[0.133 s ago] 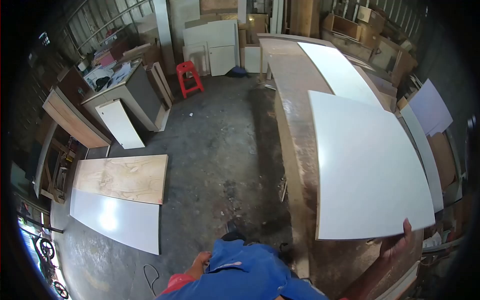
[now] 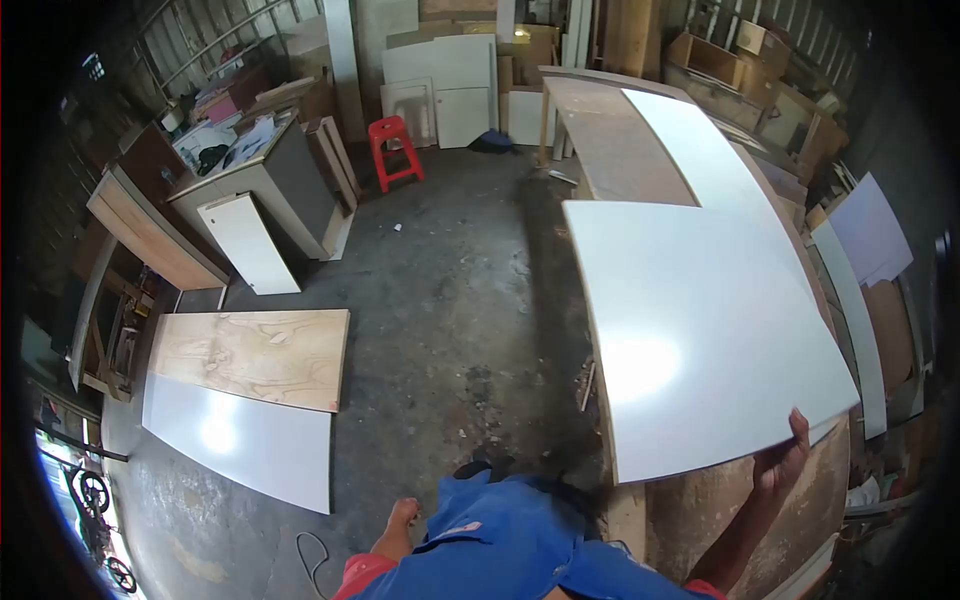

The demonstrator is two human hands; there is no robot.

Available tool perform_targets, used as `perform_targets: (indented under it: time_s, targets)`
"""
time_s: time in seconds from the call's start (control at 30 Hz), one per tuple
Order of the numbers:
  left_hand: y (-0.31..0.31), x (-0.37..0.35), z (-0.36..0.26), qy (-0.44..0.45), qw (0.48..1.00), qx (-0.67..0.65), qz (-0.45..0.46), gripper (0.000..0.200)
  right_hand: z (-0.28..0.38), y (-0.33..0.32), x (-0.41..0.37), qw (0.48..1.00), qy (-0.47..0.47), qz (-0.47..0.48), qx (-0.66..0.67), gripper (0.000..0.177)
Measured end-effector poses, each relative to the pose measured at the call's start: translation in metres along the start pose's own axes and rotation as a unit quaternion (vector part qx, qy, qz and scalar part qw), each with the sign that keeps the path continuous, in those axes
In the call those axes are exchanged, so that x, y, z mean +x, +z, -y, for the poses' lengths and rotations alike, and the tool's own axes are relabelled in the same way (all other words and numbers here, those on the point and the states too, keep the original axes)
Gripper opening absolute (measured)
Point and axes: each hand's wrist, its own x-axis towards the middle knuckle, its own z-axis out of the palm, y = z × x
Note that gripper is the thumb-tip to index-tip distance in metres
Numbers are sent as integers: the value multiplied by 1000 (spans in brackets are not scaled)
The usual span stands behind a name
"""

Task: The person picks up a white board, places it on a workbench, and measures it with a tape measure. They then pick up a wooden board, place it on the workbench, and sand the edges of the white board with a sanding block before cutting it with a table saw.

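Right fingers (image 2: 798, 429) grasp white panel (image 2: 710, 330), near edge; left fingers (image 2: 407, 508) unclear; wide floor (image 2: 450, 290) alongside.

Blue shirt (image 2: 500, 545) is worn here, kinda loose and creased, with a small pale, pinkish marking (image 2: 468, 528) set on the front, too tiny to be read. Red is shown at both sleeves, left sleeve (image 2: 362, 574) and right sleeve (image 2: 706, 589), with the forearms left uncovered down to the bare left hand (image 2: 404, 512) and bare right hand (image 2: 783, 464)
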Motion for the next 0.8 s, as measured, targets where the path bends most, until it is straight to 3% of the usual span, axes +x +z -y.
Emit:
perform_targets:
  time_s: [0.03, 0.07, 0.13, 0.17, 0.23, 0.33, 0.43, 0.57, 0.63, 0.7, 0.77, 0.8]
  targets:
    - [-4, 3, -9, -11, 995, 94, -11, 31, -9, 18, 11, 1000, 22, 8, -16, 34]
    - [-3, 19, -30, -4, 996, 90, -4, 31, -19, 48, 19, 999, 29, 10, -41, 28]
    - [-42, 37, -62, 11, 988, -82, -132, 31, -56, 69, 57, 995, 63, 45, -64, 26]
    - [-52, 40, -74, 5, 988, -80, -130, 31, -73, 71, 74, 991, 76, 58, -90, 24]
    - [-74, 50, -115, 1, 949, -256, -185, 39, -112, 118, 92, 983, 115, 57, -129, 20]
    - [-113, 66, -184, 38, 938, -309, -155, 43, -165, 148, 150, 973, 126, 55, -183, 19]
    - [-140, 87, -245, 19, 925, -346, -157, 41, -221, 164, 234, 951, 163, 83, -249, 18]
    - [-171, 123, -288, -11, 923, -357, -146, 33, -297, 244, 334, 942, 134, 30, -307, 12]
    - [-177, 109, -302, -54, 913, -374, -151, 31, -323, 280, 382, 876, 111, 43, -467, 17]
    - [-186, 114, -315, -71, 909, -383, -146, 33, -346, 341, 408, 849, 75, 43, -522, 26]
    - [-183, 136, -304, 6, 953, -251, -172, 23, -384, 358, 458, 853, 69, 67, -513, 31]
    - [-188, 127, -319, 0, 954, -251, -166, 23, -402, 362, 483, 816, 9, 104, -569, 30]
